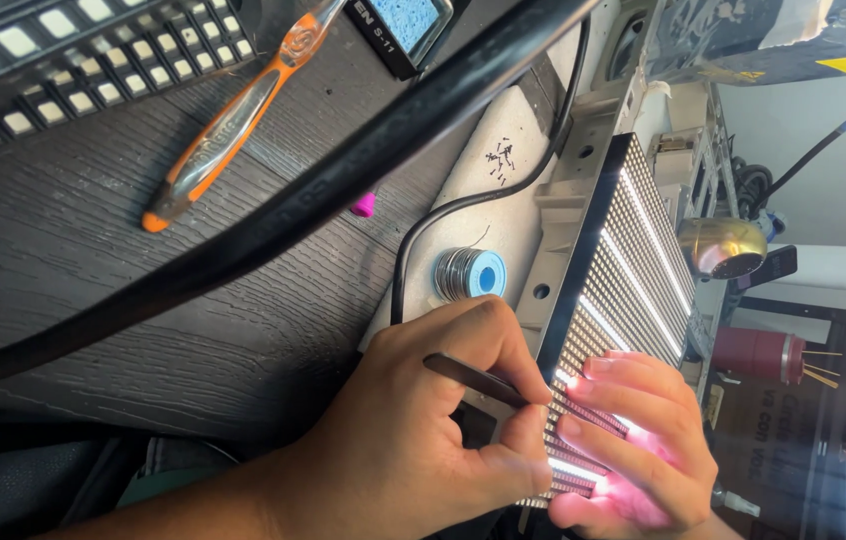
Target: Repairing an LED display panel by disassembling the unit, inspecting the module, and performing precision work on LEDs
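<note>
Pinching thin dark metal tweezers (473,380), the left hand (413,440) works at a lit, dotted LED panel (633,260). The right hand (643,440) lies on the panel, fingers (623,400) curled, holding nothing. A round solder spool (470,273) sits near on the dark wood-grained surface (93,270).

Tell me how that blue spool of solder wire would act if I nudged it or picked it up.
The spool looks round-flanged and seems to lie on its side, so a nudge would likely roll it. Its tight metal winding suggests weight for its size. A loose strand end sticks up, so it may unwind when lifted.
</note>
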